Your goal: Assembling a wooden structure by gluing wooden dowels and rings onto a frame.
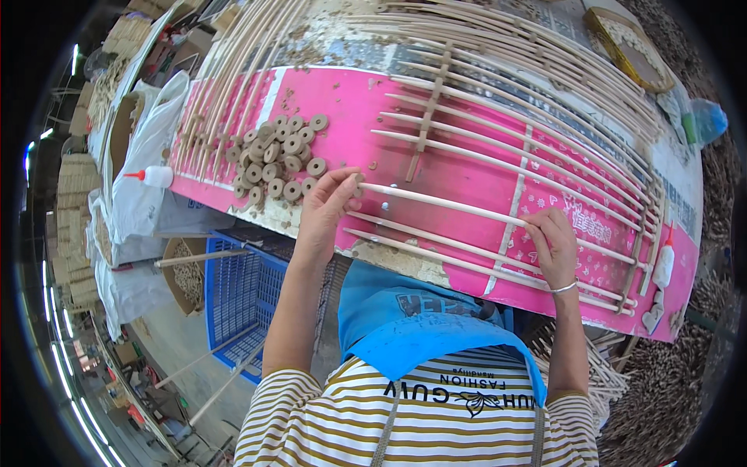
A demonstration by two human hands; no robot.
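Note:
My left hand [327, 210] pinches a small brown ring [358, 184] between thumb and fingertips, at the left end of a pale wooden stick [443, 202]. Toward the stick's other end, my right hand [552, 245] grips it between thumb and fingers. It is held just above the pink-covered table [334, 101]. Nearer my body, two more sticks [467, 268] lie roughly parallel to it. Left of my left hand is a loose pile of brown wooden rings [272, 159] with centre holes. Beyond the held stick, several sticks cross a flat wooden strip [430, 113].
White glue bottles with red tips lie at the table's left edge [159, 177] and right side [664, 265]. More sticks [249, 86] lie at the far left. A blue plastic crate [233, 288] stands below the table. A cardboard tray [630, 50] sits at the far right.

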